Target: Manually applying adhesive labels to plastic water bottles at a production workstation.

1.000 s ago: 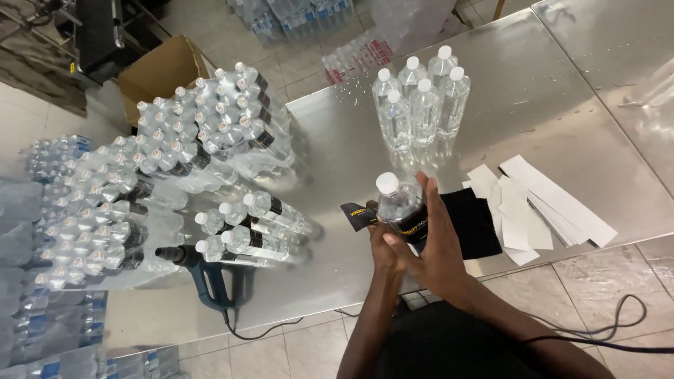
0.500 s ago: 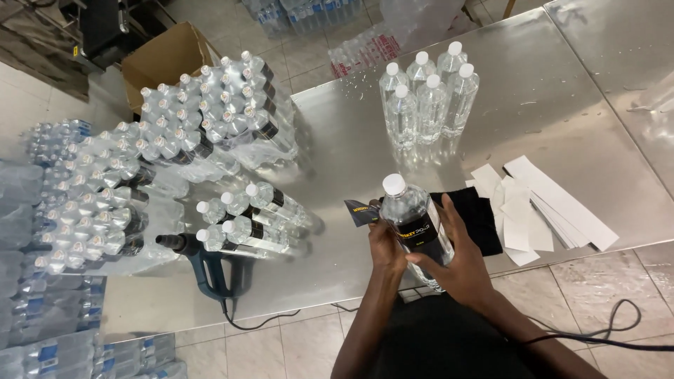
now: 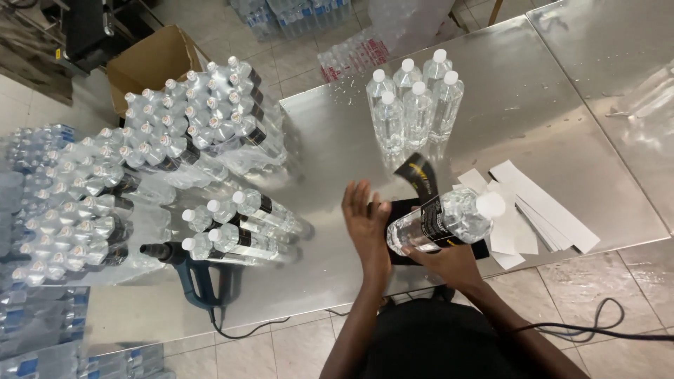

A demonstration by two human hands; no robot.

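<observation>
My right hand (image 3: 444, 261) grips a clear water bottle (image 3: 449, 219) from below; the bottle lies almost sideways, white cap pointing right. A black label (image 3: 421, 177) is partly stuck around it, its loose end curling up toward the far side. My left hand (image 3: 365, 223) is open, fingers spread, flat against the bottle's base end. Under the bottle lies a black cloth (image 3: 404, 210) on the steel table (image 3: 337, 154).
Several unlabelled bottles (image 3: 411, 105) stand at the back of the table. White backing strips (image 3: 544, 207) lie to the right. Labelled bottles (image 3: 242, 224) lie left, beside shrink-wrapped packs (image 3: 196, 126) and a blue heat gun (image 3: 189, 274). A cardboard box (image 3: 144, 70) sits on the floor.
The bottle has tipped from upright onto its side, cap now to the right. My left hand let go of the label end and opened against the bottle's base.
</observation>
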